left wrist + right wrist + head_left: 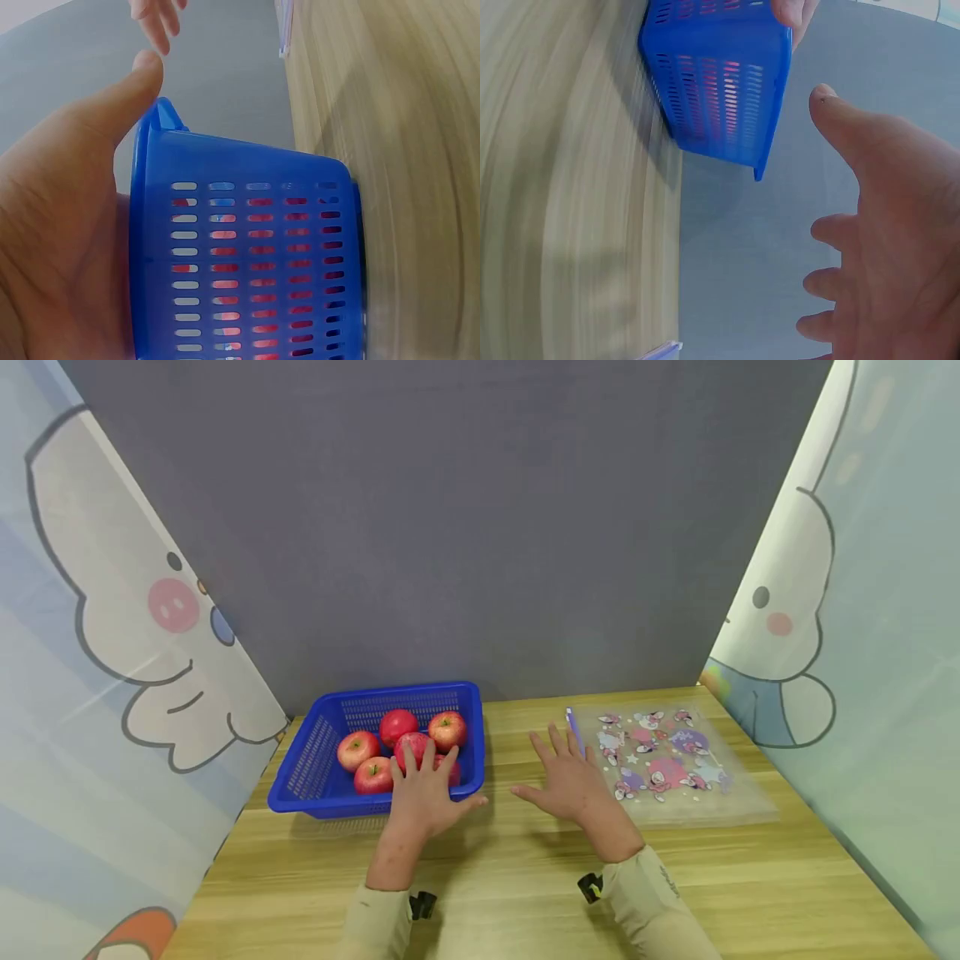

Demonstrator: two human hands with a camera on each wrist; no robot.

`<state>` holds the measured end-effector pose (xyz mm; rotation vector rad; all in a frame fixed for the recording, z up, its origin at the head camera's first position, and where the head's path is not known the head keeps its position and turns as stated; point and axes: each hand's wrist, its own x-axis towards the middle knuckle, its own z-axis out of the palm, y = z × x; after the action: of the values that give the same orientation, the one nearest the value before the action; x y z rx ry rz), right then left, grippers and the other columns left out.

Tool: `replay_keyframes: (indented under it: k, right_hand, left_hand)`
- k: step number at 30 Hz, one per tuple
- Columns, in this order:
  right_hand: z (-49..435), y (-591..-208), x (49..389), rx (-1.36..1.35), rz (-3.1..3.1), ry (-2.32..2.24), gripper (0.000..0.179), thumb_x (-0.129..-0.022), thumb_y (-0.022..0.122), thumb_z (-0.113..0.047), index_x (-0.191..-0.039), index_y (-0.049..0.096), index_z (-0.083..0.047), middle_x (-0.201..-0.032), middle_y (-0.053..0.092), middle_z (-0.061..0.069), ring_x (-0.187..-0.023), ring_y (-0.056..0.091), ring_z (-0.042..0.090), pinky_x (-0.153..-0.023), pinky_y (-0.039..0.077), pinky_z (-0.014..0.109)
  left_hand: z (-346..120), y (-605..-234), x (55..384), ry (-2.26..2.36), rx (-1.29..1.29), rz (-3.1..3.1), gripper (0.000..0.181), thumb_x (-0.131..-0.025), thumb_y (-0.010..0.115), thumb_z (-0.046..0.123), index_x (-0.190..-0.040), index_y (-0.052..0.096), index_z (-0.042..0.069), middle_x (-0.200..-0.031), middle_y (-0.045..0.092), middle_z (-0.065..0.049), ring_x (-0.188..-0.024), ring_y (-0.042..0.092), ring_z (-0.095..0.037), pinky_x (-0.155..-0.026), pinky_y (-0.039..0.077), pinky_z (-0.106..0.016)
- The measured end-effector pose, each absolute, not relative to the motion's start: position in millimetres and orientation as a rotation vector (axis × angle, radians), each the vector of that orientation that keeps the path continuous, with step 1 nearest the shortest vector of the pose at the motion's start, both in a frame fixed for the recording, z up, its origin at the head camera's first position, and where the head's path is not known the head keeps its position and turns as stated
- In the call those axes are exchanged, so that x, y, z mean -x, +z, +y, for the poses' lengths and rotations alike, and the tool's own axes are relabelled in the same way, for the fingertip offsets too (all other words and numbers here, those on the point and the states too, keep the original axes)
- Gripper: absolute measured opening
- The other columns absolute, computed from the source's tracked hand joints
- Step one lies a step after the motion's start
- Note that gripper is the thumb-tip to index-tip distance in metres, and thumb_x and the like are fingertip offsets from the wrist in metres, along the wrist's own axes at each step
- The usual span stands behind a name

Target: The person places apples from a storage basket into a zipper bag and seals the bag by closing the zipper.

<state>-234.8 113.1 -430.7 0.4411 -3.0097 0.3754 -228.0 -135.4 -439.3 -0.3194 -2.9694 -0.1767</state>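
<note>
My left hand is spread out above the front right part of a blue plastic basket, its fingers straight over the fruit. Several red apples lie inside; the hand hides part of them. In the left wrist view the thumb reaches past the rim of the basket, whose slotted wall shows red behind it. My right hand, fingers spread and holding nothing, hovers over the table between the basket and a clear printed zip bag. The right wrist view shows that hand apart from the basket.
The bag lies flat on the right of the wooden table, with a purple slider strip along its left edge. A dark grey panel stands at the back. Cartoon-printed curtains flank both sides.
</note>
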Motion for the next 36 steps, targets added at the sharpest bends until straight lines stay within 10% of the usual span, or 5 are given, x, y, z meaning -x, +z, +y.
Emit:
replay_keyframes:
  k: [15, 26, 36]
  right_hand:
    - [132.0, -442.8, 239.5, -0.404, -3.03, 0.494, 0.089, -0.089, 0.054, -0.065, -0.151, 0.03, -0.005, -0.154, 0.022, 0.027, -0.137, 0.025, 0.049, -0.096, 0.036, 0.065]
    - [144.9, -434.4, 251.9, -0.345, -2.936, 0.695, 0.064, -0.093, 0.06, -0.047, -0.135, 0.051, 0.001, -0.138, 0.048, 0.025, -0.111, 0.057, 0.041, -0.086, 0.048, 0.054]
    - [172.2, -431.1, 276.7, -0.175, -2.887, 0.686, 0.039, -0.095, 0.061, -0.029, -0.117, 0.065, 0.003, -0.109, 0.067, 0.02, -0.083, 0.065, 0.031, -0.069, 0.052, 0.047]
  left_hand:
    - [-140.8, -446.5, 227.2, -0.301, 0.518, -2.794, 0.069, -0.08, 0.051, 0.078, -0.095, 0.067, 0.012, -0.101, 0.057, -0.008, -0.091, 0.051, -0.03, -0.075, 0.047, -0.047]
    - [-146.1, -457.8, 230.3, -0.276, 0.615, -2.756, 0.052, -0.088, 0.056, 0.063, -0.1, 0.073, 0.015, -0.104, 0.062, -0.005, -0.104, 0.056, -0.026, -0.082, 0.048, -0.047]
    - [-148.1, -457.1, 226.0, -0.299, 0.68, -2.642, 0.038, -0.089, 0.065, 0.048, -0.092, 0.072, 0.012, -0.085, 0.067, -0.002, -0.077, 0.063, -0.023, -0.063, 0.049, -0.041]
